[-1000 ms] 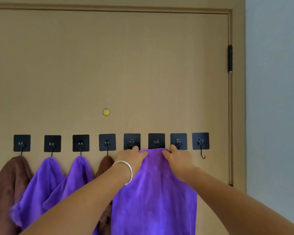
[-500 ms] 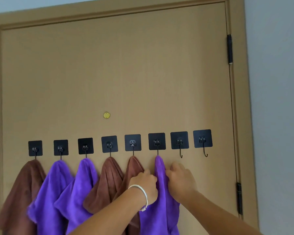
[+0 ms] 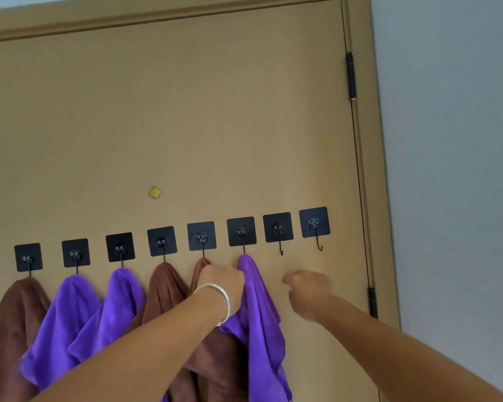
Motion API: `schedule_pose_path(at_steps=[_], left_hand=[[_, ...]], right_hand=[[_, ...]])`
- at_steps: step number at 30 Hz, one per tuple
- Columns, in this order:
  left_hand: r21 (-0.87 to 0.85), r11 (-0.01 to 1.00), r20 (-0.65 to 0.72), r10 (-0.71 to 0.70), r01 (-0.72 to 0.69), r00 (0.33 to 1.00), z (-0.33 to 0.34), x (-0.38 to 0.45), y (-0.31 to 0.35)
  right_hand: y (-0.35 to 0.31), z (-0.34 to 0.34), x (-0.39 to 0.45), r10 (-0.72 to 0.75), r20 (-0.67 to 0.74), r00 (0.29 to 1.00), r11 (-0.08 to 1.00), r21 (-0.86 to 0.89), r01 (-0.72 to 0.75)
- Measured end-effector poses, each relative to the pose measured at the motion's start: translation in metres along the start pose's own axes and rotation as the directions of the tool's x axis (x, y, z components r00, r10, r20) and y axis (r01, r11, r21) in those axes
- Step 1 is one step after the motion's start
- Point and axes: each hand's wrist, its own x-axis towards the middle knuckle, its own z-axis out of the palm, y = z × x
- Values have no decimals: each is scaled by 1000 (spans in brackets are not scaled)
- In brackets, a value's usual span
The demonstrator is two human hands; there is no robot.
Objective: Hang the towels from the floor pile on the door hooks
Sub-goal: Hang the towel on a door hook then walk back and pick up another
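Left hand grips the purple towel hanging from its hook, apparently to settle it, while right hand, released, hovers beside.

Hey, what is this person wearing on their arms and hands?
Both forearms are bare, with no sleeves in view. The left hand has a plain silver bangle at the wrist. The right hand shows no jewellery or gloves.

Even, soft daylight; no glare or hard shadows. Right hand motion-blurred. Door frame leans from wide-angle distortion. Hooks slightly soft.
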Motion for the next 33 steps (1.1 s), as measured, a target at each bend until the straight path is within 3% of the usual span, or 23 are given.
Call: schedule_pose_path(at_steps=[5, 7, 17, 23, 33], left_hand=[[-175, 977, -371, 48, -121, 927, -32, 14, -7], [-219, 953, -452, 91, -209, 888, -35, 17, 1], [-349, 807, -596, 201, -476, 777, -42, 17, 55], [-371, 619, -715, 286, -692, 638, -64, -1, 106], [-211, 425, -869, 331, -880, 368, -138, -88, 195]], right_hand=[[25, -36, -16, 99, -95, 991, 992, -68, -106], [37, -47, -27, 122, -117, 986, 987, -86, -132], [60, -105, -110, 198, -310, 930, 887, -348, -305], [53, -144, -191, 229, -369, 901, 775, -490, -398], [15, -203, -355, 395, -493, 776, 559, -542, -628]])
